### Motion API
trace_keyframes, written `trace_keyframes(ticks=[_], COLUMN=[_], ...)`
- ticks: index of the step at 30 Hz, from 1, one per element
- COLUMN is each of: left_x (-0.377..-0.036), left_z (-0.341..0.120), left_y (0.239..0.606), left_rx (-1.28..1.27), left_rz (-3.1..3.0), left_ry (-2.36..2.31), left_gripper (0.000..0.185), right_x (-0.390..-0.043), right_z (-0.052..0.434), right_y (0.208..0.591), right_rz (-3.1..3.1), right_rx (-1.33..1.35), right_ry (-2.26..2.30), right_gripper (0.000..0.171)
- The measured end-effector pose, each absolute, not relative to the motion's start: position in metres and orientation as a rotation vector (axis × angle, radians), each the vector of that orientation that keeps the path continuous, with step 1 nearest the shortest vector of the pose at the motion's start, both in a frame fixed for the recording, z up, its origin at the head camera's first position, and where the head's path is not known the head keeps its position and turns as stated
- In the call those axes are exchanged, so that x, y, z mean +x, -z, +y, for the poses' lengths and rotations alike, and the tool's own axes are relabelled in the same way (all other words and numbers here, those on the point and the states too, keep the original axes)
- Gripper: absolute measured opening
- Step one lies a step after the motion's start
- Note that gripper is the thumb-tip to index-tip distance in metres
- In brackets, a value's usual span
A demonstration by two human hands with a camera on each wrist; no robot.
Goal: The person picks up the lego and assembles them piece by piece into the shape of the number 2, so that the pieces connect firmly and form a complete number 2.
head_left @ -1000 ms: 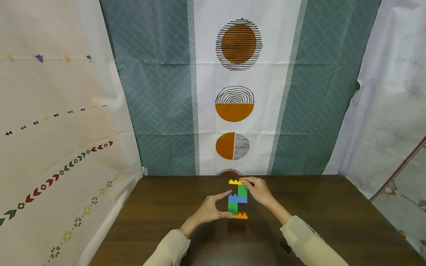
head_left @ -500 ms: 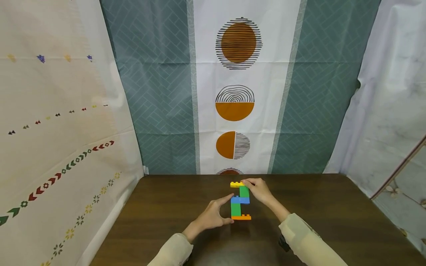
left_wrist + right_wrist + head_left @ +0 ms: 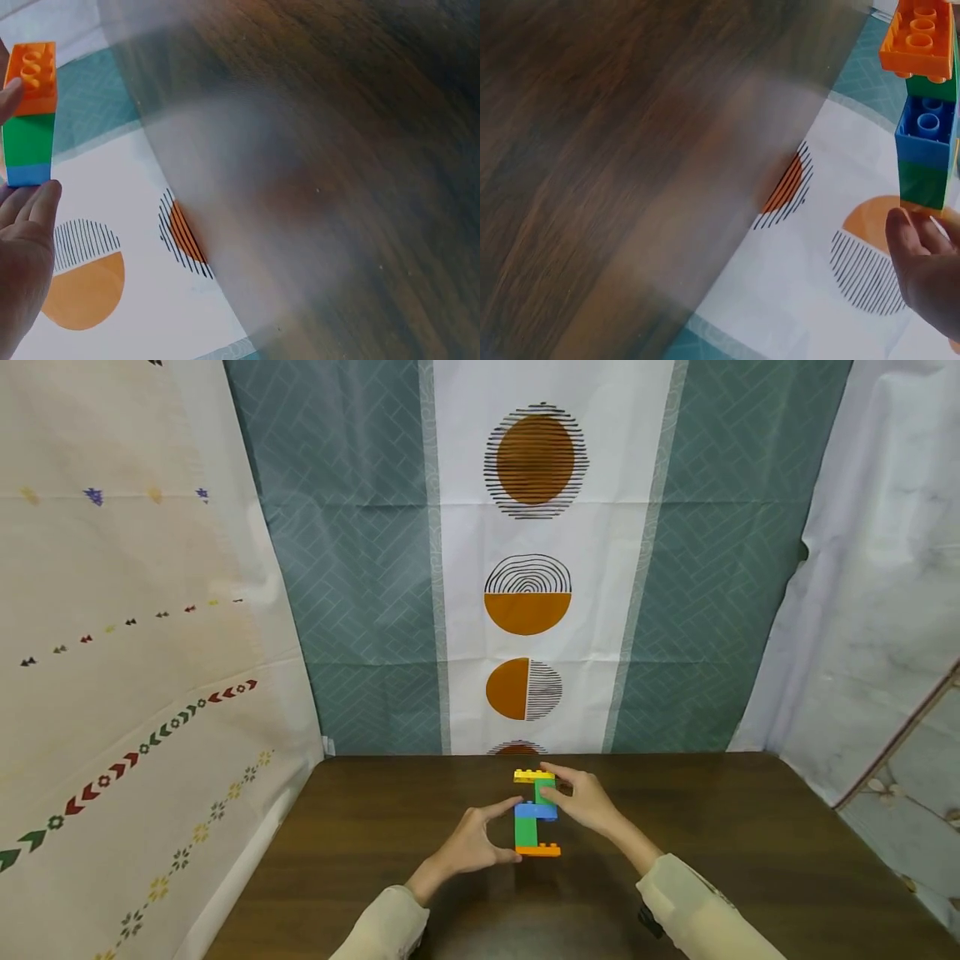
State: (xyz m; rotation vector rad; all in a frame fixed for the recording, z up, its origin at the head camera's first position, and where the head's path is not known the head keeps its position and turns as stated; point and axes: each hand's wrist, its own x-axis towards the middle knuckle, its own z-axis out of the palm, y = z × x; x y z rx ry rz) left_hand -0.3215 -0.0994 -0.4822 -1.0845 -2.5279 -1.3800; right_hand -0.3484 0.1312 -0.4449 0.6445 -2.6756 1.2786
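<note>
A stack of toy building bricks [image 3: 525,832] stands in the middle of the head view, stepped like an S: orange below, then green, blue, green, and yellow on top. My left hand [image 3: 465,843] holds its lower left side, thumb at the orange brick [image 3: 43,75] and fingertips at the blue brick [image 3: 28,175]. At the upper right, my right hand [image 3: 588,799] grips it between a thumb on the upper green brick and an index finger over the yellow brick [image 3: 529,775]. In the right wrist view, the right fingertips lie just past the stack's green part [image 3: 921,184].
A dark brown wooden table [image 3: 360,835] lies beneath the hands. Behind it hangs a teal and white cloth [image 3: 375,610] with orange circle prints. Patterned cloth [image 3: 150,693] borders the left, and pale marbled cloth [image 3: 862,610] borders the right.
My right thumb has spread away from the index finger and onto the upper green brick. My left thumb has slid off the orange brick's front to its left end. The stack has shifted slightly.
</note>
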Motion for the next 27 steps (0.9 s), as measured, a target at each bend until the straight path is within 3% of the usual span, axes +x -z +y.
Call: trace_keyframes(ticks=[5, 8, 15, 27], left_x=[-0.323, -0.325, -0.332, -0.337], left_z=[-0.102, -0.102, -0.102, -0.105], left_y=[0.488, 0.492, 0.496, 0.507], left_rx=[-1.055, -1.041, -1.022, -0.993], left_rz=[-2.552, -2.567, -2.610, -2.747], left_ry=[1.417, 1.455, 1.481, 1.602], left_gripper=[0.078, 0.079, 0.078, 0.076], right_x=[-0.346, -0.348, -0.356, -0.365], right_z=[0.138, 0.139, 0.133, 0.127], right_y=[0.451, 0.455, 0.457, 0.471], right_rz=[-2.769, -2.832, -2.882, -3.040], right_rx=[0.830, 0.891, 0.838, 0.792], right_ry=[-1.294, -1.236, -1.152, -1.208], right_gripper=[0.082, 0.091, 0.076, 0.076])
